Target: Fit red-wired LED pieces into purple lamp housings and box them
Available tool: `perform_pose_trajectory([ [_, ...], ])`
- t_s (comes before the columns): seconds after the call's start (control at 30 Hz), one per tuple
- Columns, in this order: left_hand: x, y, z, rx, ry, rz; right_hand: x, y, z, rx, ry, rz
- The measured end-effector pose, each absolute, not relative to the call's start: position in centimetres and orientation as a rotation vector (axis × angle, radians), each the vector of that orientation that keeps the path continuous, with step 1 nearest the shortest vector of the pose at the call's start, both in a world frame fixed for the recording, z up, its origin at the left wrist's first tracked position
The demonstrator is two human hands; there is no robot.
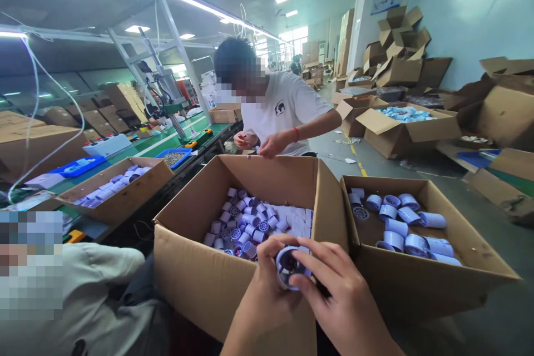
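Cylinder (285,262), lilac plastic: in the head view, I am holding it by the near edge of a large carton (200,278). Left hand (267,286): curling round its wall. Right hand (346,281): resting thumb and forefinger at its mouth; whether they are pinching anything inside, I cannot tell. Step, seemingly: working at the inside, calling next for a steady left hold. Room: opening ahead over the carton; second carton (404,283) crowding the right; co-worker's hand (273,144) lying at the far rim.
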State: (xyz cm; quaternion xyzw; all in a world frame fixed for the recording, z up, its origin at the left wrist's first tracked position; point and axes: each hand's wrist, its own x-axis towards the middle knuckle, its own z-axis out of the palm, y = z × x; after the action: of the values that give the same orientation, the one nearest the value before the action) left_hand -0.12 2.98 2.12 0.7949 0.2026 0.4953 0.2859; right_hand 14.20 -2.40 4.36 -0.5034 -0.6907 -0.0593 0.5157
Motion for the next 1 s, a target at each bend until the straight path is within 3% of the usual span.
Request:
perform_pose_trajectory([
  [0.17,-1.2,2.4,2.7,1.867,0.477,1.136,15.3,-2.3,4.8,-1.081,-1.781,0.168],
  [0.37,-2.0,1.9,4.5,1.685,0.416,1.038,15.2,-1.9,4.6,-0.911,-1.784,0.024],
  [0.8,0.2,-0.1,8.6,1.486,1.047,0.962,15.7,-1.4,3.4,-0.807,-1.774,-0.098],
  [1.0,1.4,0.5,9.6,1.719,1.165,0.835,16.4,-1.5,2.7,-0.814,-1.817,-0.091],
])
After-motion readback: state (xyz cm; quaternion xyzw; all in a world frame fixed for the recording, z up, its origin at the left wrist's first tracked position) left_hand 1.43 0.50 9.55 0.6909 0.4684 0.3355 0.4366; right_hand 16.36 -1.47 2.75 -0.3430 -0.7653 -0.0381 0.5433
